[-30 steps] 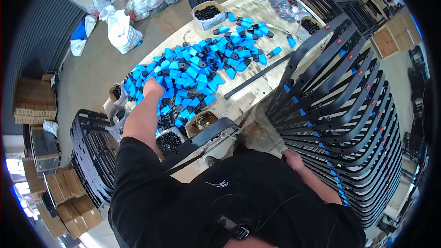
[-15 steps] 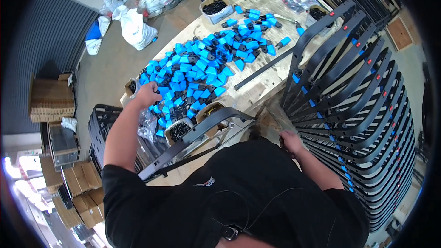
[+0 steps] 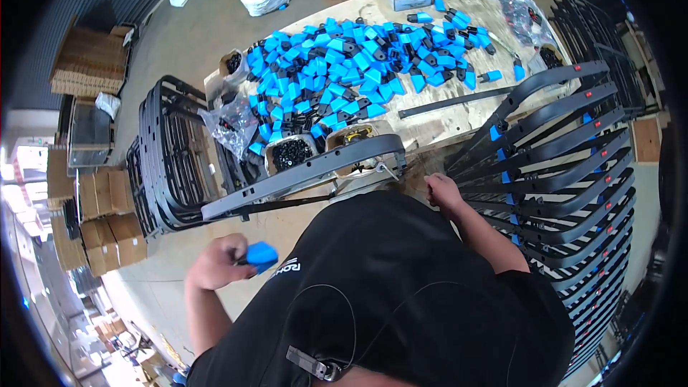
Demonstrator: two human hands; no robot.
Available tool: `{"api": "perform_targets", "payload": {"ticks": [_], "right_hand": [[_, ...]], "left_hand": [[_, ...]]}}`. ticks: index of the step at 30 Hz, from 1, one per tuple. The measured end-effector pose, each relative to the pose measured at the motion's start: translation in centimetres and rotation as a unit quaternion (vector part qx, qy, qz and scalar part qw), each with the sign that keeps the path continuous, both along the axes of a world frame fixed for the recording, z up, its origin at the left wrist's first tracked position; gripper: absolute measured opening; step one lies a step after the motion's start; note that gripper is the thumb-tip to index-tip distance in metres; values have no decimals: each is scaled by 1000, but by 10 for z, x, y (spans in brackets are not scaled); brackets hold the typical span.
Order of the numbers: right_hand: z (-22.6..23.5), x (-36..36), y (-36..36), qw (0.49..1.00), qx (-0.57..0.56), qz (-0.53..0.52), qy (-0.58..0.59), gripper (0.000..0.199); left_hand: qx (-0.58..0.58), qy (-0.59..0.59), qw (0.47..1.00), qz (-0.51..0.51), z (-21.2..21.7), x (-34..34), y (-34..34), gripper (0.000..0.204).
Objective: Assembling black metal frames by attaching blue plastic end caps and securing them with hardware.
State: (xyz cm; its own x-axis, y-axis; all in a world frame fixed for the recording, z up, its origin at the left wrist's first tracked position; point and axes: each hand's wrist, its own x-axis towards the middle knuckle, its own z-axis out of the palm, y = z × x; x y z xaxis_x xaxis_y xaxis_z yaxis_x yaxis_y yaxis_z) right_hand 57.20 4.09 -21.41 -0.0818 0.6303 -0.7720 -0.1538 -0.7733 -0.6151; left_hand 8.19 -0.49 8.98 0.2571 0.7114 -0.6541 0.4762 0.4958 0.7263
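Observation:
My left hand (image 3: pixel 221 265) is low on the left, beside my body, its fingers closed round a blue-and-black plastic foot piece (image 3: pixel 261 254). The blue end sticks out toward my shirt. Near the table's front edge, my right hand (image 3: pixel 443 192) is curled closed; whatever it may hold is hidden. Across the space before me lies a curved black metal frame (image 3: pixel 308 170), apart from my left hand. On the wooden table (image 3: pixel 459 115) spreads a large heap of the same blue-and-black pieces (image 3: pixel 337 64).
Many curved black frames (image 3: pixel 573 204) stand nested on the right; more frames (image 3: pixel 161 150) lean at left. Boxes of small black parts (image 3: pixel 292 152) and yellow-and-black items (image 3: pixel 358 136) sit along the near edge. A black bar (image 3: pixel 459 102) lies on the table. Cartons (image 3: pixel 107 201) are stacked far left.
My left hand has drawn back from the heap's left end to beside my body, with a foot piece in it. The view has turned; my right hand stays near the table edge.

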Motion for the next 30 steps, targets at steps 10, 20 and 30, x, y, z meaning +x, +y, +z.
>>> {"api": "perform_targets", "payload": {"ticks": [10, 20, 30], "right_hand": [[26, -32, -9, 997, 50, 33, -56, 25], [47, -47, -105, 989, 22, -28, -143, 23], [93, -98, -126, 990, 40, -130, 47, 24]], "left_hand": [[45, -82, 976, 198, -199, -3, 22, 28], [37, -150, 964, 216, -325, -35, 138, 4], [31, -176, 938, 296, -196, 0, 59, 38]]}}
